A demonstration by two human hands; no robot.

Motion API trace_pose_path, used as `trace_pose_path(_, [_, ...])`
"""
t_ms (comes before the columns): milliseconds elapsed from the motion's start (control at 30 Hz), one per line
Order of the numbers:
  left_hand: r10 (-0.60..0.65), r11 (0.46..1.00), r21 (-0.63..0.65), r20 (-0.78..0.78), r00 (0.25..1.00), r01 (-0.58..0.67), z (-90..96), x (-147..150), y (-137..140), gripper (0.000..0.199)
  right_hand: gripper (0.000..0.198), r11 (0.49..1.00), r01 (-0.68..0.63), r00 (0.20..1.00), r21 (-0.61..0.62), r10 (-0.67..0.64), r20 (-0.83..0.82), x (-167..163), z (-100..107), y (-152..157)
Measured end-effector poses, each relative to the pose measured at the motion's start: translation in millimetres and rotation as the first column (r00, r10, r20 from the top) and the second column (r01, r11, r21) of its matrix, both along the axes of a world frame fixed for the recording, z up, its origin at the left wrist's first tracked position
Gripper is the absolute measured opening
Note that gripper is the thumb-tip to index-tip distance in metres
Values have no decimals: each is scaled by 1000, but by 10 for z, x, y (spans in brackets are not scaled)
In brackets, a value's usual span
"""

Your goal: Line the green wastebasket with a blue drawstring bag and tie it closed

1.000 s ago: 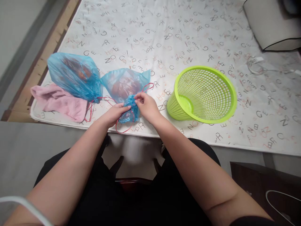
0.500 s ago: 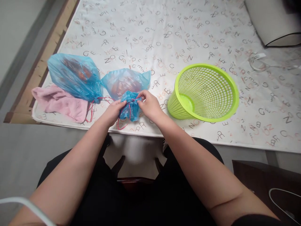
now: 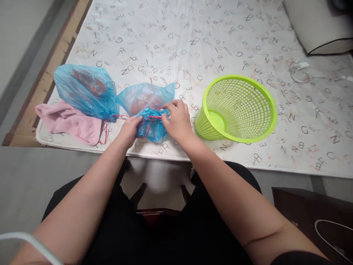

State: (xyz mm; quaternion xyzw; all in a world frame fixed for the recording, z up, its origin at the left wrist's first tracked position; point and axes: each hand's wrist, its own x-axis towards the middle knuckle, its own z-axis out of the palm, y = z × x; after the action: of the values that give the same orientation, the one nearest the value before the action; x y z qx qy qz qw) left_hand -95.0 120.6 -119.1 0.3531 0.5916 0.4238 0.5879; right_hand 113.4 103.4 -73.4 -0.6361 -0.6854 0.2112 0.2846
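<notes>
- Left hand (image 3: 129,129) pinches the red string (image 3: 147,120) at the gathered neck of the small blue bag (image 3: 147,110); fingers curled tight on it.
- Right hand (image 3: 178,119) grips the other side of the same neck, fingers closed on string and plastic, thumb tucked under.
- String runs taut between both hands across the bunched plastic; a loose loop hangs below it.
- Small blue bag lies at the near edge of the mattress (image 3: 193,36), right in front of the person; brownish contents show through, can't tell what.
- Second, bigger blue bag (image 3: 85,90) just left of it, touching or nearly so, neck tied with red string too.
- Pink cloth (image 3: 68,121) under and beside the bigger bag, at the mattress's left corner.
- Green basket (image 3: 239,110) lies tipped on its side, just right of the right hand, opening facing right and up.
- Mattress cover is white with printed letters.
- White cable (image 3: 303,71) at far right, well apart from the hands.
</notes>
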Motion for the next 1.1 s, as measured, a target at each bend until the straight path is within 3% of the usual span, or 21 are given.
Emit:
trace_pose_path(133, [-87,996,-32,12,996,87,59,33,-25,26,25,989,-145,987,-42,147,64,-49,1,-32])
trace_pose_path(233, [-99,994,-48,-36,994,97,74,48,-24,25,22,976,-183,981,-121,190,47,-29,-73,14])
trace_pose_path(333, [-105,994,-3,-201,974,107,52,29,-25,27,22,978,-162,987,-135,160,-21,-1,-131,71])
trace_pose_path(400, [-54,978,163,-410,910,131,48,3,-47,33,22,980,-152,988,-127,147,-50,4,-149,88])
trace_pose_path(467, [62,903,375,-596,800,210,77,-14,-88,43,21,979,-161,986,-123,155,-54,-6,-154,83])
trace_pose_path(533, [141,797,505,-688,711,331,134,-8,-134,46,19,974,-189,982,-122,185,-49,-27,-154,66])
trace_pose_path(600, [129,716,536,-731,670,448,189,18,-166,37,18,965,-231,973,-124,226,-50,-50,-150,49])
trace_pose_path(667, [75,674,514,-762,643,531,211,47,-176,26,17,953,-274,961,-132,269,-55,-69,-147,41])
trace_pose_path(800, [-10,690,445,-783,622,571,144,57,-144,15,17,943,-305,952,-129,298,-72,-78,-157,47])
trace_pose_path(1100, [-18,763,468,-674,738,446,157,44,-122,14,15,966,-242,962,-95,226,-153,-63,-90,38])
